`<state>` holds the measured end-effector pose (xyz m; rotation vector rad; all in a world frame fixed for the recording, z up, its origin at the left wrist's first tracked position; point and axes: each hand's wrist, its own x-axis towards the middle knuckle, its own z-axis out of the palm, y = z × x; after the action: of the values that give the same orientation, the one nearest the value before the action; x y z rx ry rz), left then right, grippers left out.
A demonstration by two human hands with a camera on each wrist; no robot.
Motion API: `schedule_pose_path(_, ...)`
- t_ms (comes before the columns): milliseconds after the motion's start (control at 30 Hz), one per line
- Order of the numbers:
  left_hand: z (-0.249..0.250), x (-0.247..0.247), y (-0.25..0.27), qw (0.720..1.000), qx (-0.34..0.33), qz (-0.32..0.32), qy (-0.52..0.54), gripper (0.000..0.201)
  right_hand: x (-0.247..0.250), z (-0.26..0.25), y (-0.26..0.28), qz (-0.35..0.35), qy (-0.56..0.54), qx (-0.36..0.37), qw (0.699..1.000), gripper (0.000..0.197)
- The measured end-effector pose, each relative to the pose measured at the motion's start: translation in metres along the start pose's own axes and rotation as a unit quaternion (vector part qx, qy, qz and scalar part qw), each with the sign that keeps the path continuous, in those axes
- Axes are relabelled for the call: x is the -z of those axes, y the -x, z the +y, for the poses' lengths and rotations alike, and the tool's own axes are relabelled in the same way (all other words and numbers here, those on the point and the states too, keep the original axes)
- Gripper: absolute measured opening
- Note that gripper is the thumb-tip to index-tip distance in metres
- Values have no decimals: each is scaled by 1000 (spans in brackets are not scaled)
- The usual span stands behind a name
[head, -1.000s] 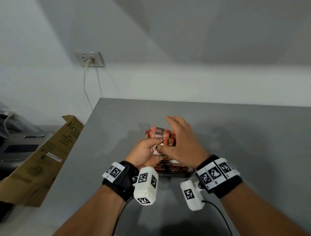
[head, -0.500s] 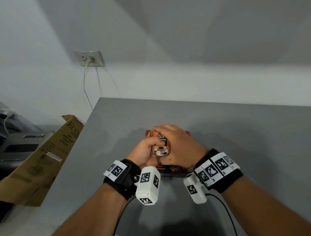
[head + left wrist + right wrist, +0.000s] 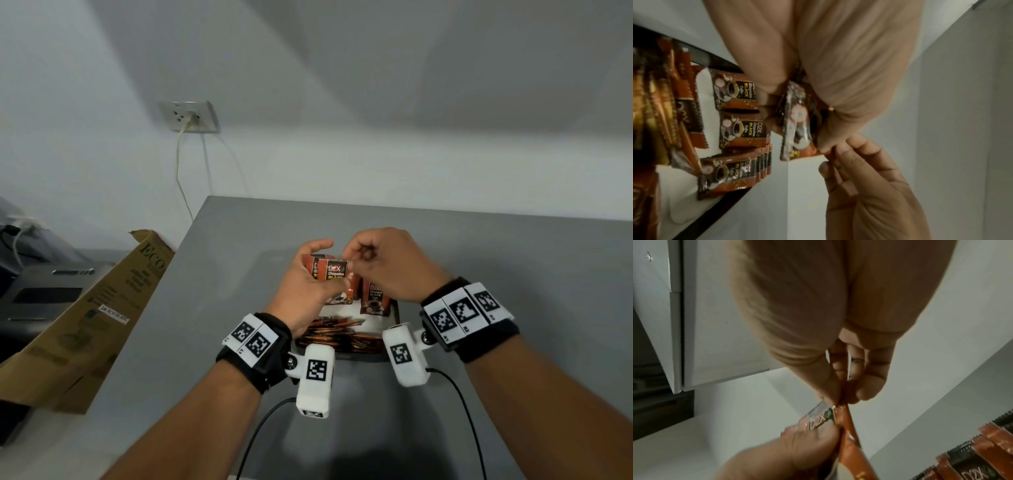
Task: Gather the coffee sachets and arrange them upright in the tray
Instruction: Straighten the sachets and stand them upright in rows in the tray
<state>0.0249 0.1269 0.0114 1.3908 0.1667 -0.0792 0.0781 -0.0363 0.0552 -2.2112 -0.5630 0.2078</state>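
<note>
My left hand (image 3: 310, 274) grips a small bundle of orange-and-black coffee sachets (image 3: 331, 270) upright, just above the far left of the tray (image 3: 396, 317). My right hand (image 3: 352, 257) pinches the top corner of the front sachet (image 3: 845, 417) between thumb and fingers. In the left wrist view the held sachets (image 3: 797, 125) sit edge-on in my curled fingers. The tray is white inside with a black rim (image 3: 715, 209). Several sachets (image 3: 375, 298) stand upright in it, and more lie flat in a pile (image 3: 337, 334) at its near side.
The tray sits on a grey table (image 3: 513, 274) against a white wall. A folded cardboard box (image 3: 85, 322) leans at the table's left edge, beside a dark appliance (image 3: 41, 294). A wall socket (image 3: 190, 116) with a cable is above.
Both hands rose from pressing together low over the tray. The held sachets now stand upright in my left hand, and my right hand shifted from covering them to pinching the top corner.
</note>
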Motion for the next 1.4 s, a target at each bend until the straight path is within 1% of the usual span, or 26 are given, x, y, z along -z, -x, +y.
schedule_pose_path(67, -1, 7, -3, 999, 6, 46, 3, 58, 3, 5, -3, 8, 13, -12, 1000, 14)
schedule_pose_path(133, -4, 18, -6, 995, 18, 96, 7, 47, 4, 13, -7, 15, 36, -35, 999, 16)
schedule_pose_path(200, -8, 29, -6, 991, 31, 131, 14, 41, -1, 23, -12, 11, 71, -60, 996, 19)
schedule_pose_path(267, -14, 39, -4, 988, 40, 152, 6, 39, -9, 33, -18, 2, 107, -78, 991, 25)
schedule_pose_path(333, -20, 46, -1, 986, 49, 162, -9, 36, -20, 41, -23, -17, 120, -91, 988, 34)
schedule_pose_path(400, -25, 50, 2, 984, 59, 166, -16, 35, -32, 49, -28, -37, 135, -94, 986, 35)
schedule_pose_path(600, -29, 58, 4, 985, 84, 152, -21, 30, -52, 62, -39, -55, 190, -95, 976, 34)
schedule_pose_path(800, -31, 60, 5, 986, 99, 135, -23, 29, -56, 70, -42, -62, 205, -104, 971, 31)
schedule_pose_path(967, -29, 54, 4, 985, 130, 114, -1, 42, -57, 71, -42, -56, 206, -97, 972, 27)
schedule_pose_path(1067, -26, 49, 5, 990, 116, 84, -16, 44, -52, 68, -39, -30, 168, -101, 980, 21)
schedule_pose_path(1133, -24, 45, 4, 994, 95, 59, -20, 48, -43, 56, -34, -3, 128, -82, 988, 12)
schedule_pose_path(1167, -24, 43, 3, 995, 84, 47, -20, 51, -38, 46, -30, -4, 92, -69, 993, 10)
schedule_pose_path(1267, -22, 32, -2, 998, 53, 21, -34, 53, -32, 17, -21, -68, -30, -39, 996, 14)
schedule_pose_path(1300, -21, 29, -3, 998, 46, 15, -39, 51, -32, 12, -20, -80, -40, -27, 996, 16)
schedule_pose_path(1333, -20, 26, -4, 998, 43, 11, -42, 51, -32, 10, -20, -77, -32, -17, 996, 16)
schedule_pose_path(1400, -18, 24, -6, 997, 50, 29, -49, 48, -26, 13, -23, -46, -5, -20, 999, 17)
